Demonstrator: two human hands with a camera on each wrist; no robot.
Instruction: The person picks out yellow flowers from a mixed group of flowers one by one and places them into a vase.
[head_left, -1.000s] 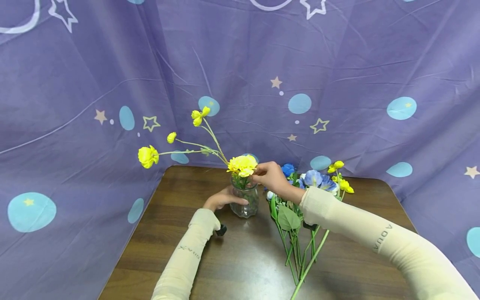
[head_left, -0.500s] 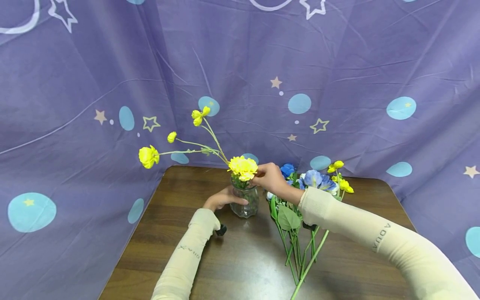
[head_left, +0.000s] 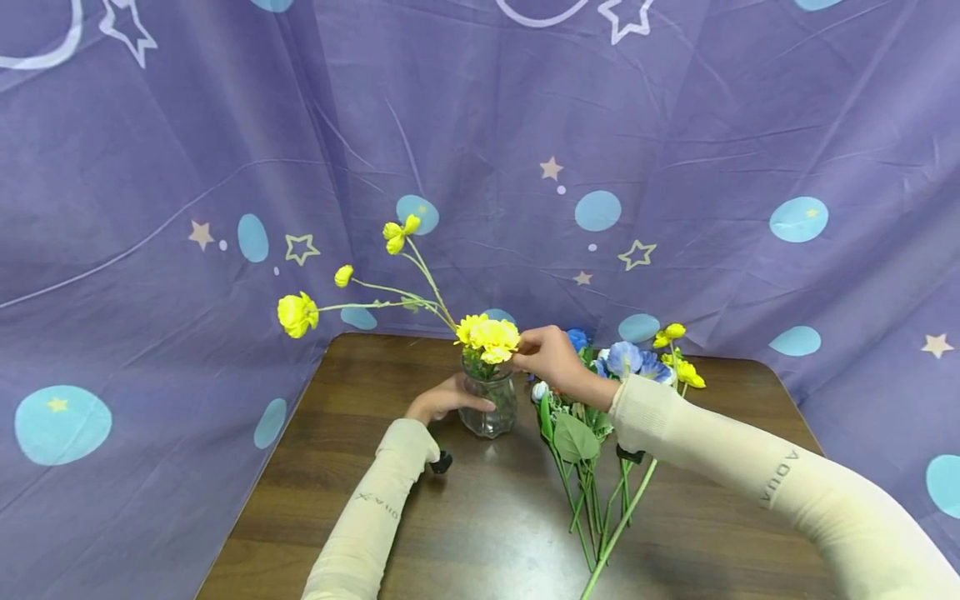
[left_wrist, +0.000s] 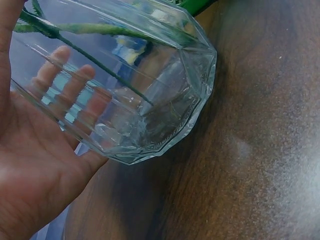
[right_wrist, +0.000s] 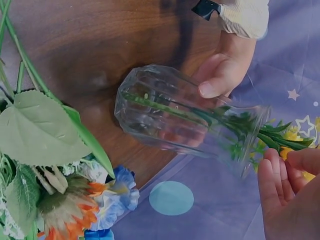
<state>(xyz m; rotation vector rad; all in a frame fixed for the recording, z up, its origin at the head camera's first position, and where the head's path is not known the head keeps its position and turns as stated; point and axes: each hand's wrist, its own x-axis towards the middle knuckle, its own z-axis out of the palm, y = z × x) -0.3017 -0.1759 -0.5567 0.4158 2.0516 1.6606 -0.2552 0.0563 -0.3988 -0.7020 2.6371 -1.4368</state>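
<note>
Head view: left grip (head_left: 452, 395) is clasping the glass vase (head_left: 501, 411) on the worktop (head_left: 457, 517); right grip (head_left: 552, 358) is touching yellow blooms (head_left: 489, 337) at its mouth, can't tell if pinching. Stems (left_wrist: 100, 29) are already sitting inside; mixed flowers (head_left: 576, 437) alongside are seemingly awaiting insertion.

Glossy, clear glass vase (head_left: 502, 414); smooth wood-grained table (head_left: 472, 517) with a sheen; creased, matt cloth backdrop (head_left: 487, 125); knit sleeves (head_left: 720, 442).

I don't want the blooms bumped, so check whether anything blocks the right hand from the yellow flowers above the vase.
Nothing visible does. The right hand is at the right edge of the yellow flowers, just above the rim of the vase. The left hand grips the vase lower down, out of that path.
</note>
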